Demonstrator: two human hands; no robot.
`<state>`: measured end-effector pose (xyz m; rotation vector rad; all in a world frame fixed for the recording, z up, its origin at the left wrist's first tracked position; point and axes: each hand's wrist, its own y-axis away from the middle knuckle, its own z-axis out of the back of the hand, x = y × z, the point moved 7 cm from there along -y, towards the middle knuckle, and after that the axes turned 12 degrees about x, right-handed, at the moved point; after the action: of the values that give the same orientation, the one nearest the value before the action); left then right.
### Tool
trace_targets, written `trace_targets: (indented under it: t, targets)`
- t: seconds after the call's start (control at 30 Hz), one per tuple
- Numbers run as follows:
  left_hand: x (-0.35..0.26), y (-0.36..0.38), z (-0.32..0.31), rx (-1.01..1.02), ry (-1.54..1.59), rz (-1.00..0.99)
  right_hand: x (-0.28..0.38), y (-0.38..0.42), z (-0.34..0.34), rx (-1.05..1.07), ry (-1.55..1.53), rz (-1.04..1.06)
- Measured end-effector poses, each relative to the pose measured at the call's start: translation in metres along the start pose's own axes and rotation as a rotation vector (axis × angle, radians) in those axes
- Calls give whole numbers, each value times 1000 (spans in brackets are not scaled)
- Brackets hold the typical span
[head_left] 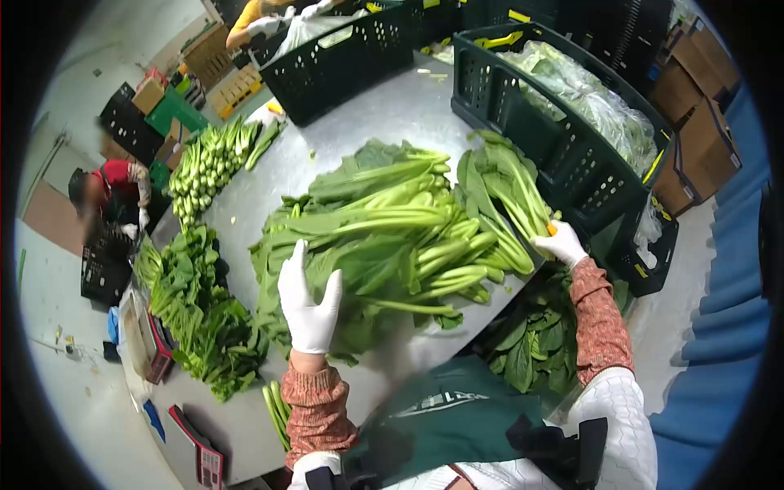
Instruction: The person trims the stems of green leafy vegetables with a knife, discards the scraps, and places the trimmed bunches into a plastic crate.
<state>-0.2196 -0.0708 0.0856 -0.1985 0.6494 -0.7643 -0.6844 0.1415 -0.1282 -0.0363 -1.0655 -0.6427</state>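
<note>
Plainly, greens (392,237): soft, light, bruise easily; grip stalk ends, frame centre.
Left hand (309,302): spread open, resting on leaves.
Right hand (560,242): closed around stalk ends.

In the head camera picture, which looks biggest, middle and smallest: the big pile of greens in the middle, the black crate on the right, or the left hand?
1. Pile of greens and black crate: too alike to rank; the crate sits farther away.
2. Left hand: clearly smallest.

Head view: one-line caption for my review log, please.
Gloved left hand rests open on a pile of leafy greens on a steel table while the right hand grips stalks beside a black crate.
</note>
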Motion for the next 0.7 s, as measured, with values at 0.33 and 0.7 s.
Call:
trace_targets:
  t: [0.33,0.7]
  targets:
    - [-34,45,-117,501,663,224,249,53,-83,138,323,585]
    - [24,75,-131,416,937,417,194,61,-119,-330,-16,596]
